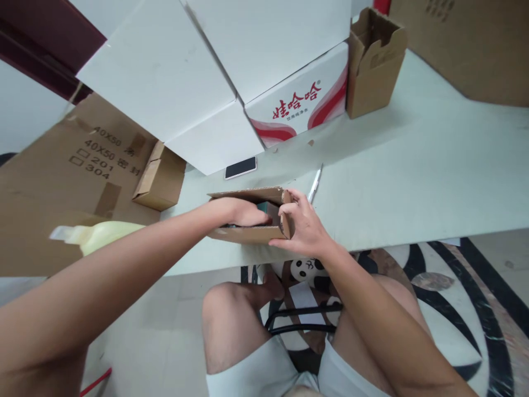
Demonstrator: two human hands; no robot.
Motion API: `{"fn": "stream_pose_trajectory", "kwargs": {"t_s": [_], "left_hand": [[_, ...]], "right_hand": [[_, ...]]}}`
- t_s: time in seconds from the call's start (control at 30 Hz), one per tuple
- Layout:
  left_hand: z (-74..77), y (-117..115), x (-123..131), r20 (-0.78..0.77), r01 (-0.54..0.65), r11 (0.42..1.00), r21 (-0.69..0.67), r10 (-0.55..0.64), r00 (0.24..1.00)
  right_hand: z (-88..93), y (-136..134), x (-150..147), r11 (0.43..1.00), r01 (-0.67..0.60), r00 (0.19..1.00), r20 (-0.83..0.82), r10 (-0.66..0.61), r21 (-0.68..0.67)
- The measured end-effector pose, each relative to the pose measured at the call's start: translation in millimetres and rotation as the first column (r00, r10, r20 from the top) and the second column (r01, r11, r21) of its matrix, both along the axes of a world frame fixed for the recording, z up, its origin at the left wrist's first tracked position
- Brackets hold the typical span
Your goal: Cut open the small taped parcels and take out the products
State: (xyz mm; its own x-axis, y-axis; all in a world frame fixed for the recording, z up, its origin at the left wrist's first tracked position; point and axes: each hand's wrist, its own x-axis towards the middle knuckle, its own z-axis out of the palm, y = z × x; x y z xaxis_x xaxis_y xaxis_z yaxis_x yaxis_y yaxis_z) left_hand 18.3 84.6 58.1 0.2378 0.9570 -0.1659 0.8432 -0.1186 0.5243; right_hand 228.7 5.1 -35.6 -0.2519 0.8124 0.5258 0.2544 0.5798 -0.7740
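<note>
An open cardboard box (248, 236) lies on the table near its front edge, its opening facing up towards me. My left hand (250, 214) reaches into it from the left, and the box walls hide most of those fingers. Beside that hand a teal and grey thing (268, 208) shows inside; I cannot make out its kind, nor whether the hand holds it. At the box's right end my right hand (303, 223) grips the edge and flaps, thumb on the near side and fingers on the far side.
Behind the box lies a phone (241, 167), with a white pen-like tool (315, 183) to the right. White cartons (295, 102) stand at the back. Small cardboard boxes (374, 71) (161, 179) flank them. A pale yellow bottle (103, 234) is at the left by a large carton (49, 182).
</note>
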Motion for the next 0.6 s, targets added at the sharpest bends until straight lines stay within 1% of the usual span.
{"fn": "stream_pose_trajectory", "kwargs": {"t_s": [0.03,0.07,0.1,0.13,0.17,0.23,0.3,0.37,0.47,0.53,0.6], "left_hand": [[12.7,2.4,-8.2,-0.164,-0.007,0.983,-0.185,-0.024,0.986],[25.4,4.4,-17.1,-0.269,-0.024,0.945,-0.325,-0.068,0.961],[37.2,5.8,-26.5,-0.310,-0.023,0.918,-0.397,-0.110,0.944],[47.5,6.2,-36.2,-0.310,-0.001,0.908,-0.418,-0.141,0.940],[55.7,5.6,-45.7,-0.295,0.032,0.914,-0.404,-0.163,0.941],[64.8,2.2,-62.3,-0.324,0.058,0.943,-0.329,-0.171,0.931],[64.6,-2.4,-72.6,-0.401,0.016,0.973,-0.231,-0.110,0.909],[58.0,-5.3,-74.0,-0.438,-0.028,0.988,-0.150,-0.041,0.898],[42.8,-4.6,-61.9,-0.432,-0.087,0.989,-0.115,0.029,0.901],[33.2,-3.0,-52.1,-0.438,-0.137,0.988,-0.077,0.090,0.895],[27.4,-3.5,-48.6,-0.401,-0.156,0.988,-0.018,0.136,0.906]], "right_hand": [[-0.5,-0.2,-0.6,1.000,0.003,1.000,-0.003,-0.003,-0.008],[-1.2,-0.2,-1.1,1.000,0.001,1.000,-0.010,-0.001,-0.016],[-2.1,0.0,-1.7,1.000,-0.003,1.000,-0.020,0.003,-0.023],[-3.2,0.4,-2.3,1.000,-0.007,0.999,-0.032,0.006,-0.028],[-4.2,0.7,-3.3,1.000,-0.009,0.999,-0.046,0.008,-0.029],[-5.8,1.2,-6.0,1.000,-0.005,0.997,-0.073,0.003,-0.018],[-6.5,0.8,-9.5,1.000,0.012,0.997,-0.082,-0.013,-0.010],[-6.3,-0.2,-12.9,0.999,0.034,0.997,-0.064,-0.036,-0.024],[-6.1,-2.3,-15.9,0.998,0.052,0.998,-0.034,-0.053,-0.036],[-6.9,-3.7,-17.2,0.999,0.043,0.999,-0.033,-0.043,-0.006],[-8.6,-5.0,-19.0,0.998,0.044,0.998,-0.041,-0.042,0.039]]}}
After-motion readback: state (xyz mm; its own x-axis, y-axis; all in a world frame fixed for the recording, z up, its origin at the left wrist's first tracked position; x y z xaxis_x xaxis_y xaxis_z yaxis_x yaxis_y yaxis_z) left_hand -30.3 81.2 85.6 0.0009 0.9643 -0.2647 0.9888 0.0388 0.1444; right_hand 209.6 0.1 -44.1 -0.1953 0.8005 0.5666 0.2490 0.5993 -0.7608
